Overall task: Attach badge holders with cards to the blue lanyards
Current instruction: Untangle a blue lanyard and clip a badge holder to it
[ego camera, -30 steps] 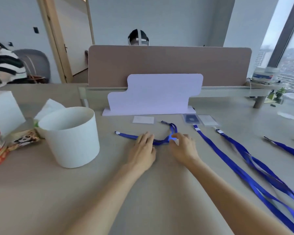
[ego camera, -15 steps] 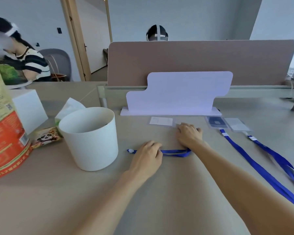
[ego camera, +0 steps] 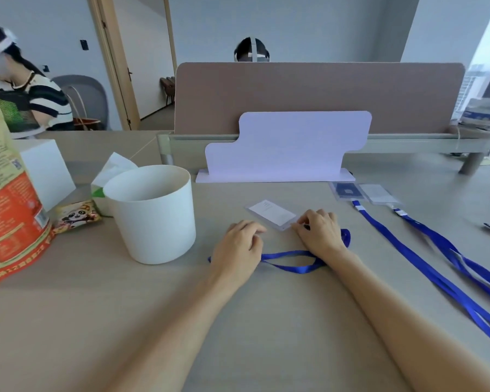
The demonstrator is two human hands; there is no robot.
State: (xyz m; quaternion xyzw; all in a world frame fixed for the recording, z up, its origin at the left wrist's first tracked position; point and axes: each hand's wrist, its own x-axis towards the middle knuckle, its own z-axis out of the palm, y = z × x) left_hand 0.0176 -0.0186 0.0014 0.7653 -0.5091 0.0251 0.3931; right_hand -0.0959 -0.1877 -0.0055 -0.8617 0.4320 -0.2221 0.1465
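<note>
A clear badge holder with a white card (ego camera: 271, 214) lies tilted on the table in front of me. My right hand (ego camera: 320, 232) pinches its right corner, and a blue lanyard (ego camera: 292, 260) runs under that hand and loops toward me. My left hand (ego camera: 239, 247) rests curled on the table over the lanyard's left end, just left of the holder. Whether the lanyard's clip is in my right fingers is hidden. Two more holders (ego camera: 347, 190) (ego camera: 378, 193) lie to the right, each joined to a long blue lanyard (ego camera: 391, 241) (ego camera: 441, 244).
A white round tub (ego camera: 153, 219) stands at my left, with a tissue pack (ego camera: 111, 176), a snack packet (ego camera: 77, 216), a white box (ego camera: 47, 171) and an orange bag (ego camera: 9, 193) beyond. A white board stand (ego camera: 286, 148) and desk divider (ego camera: 317, 94) close the back. People sit behind.
My right hand has dragged the badge holder from near the white stand toward me and holds its corner. The lanyard has opened into a loop. My left hand shifted slightly forward.
</note>
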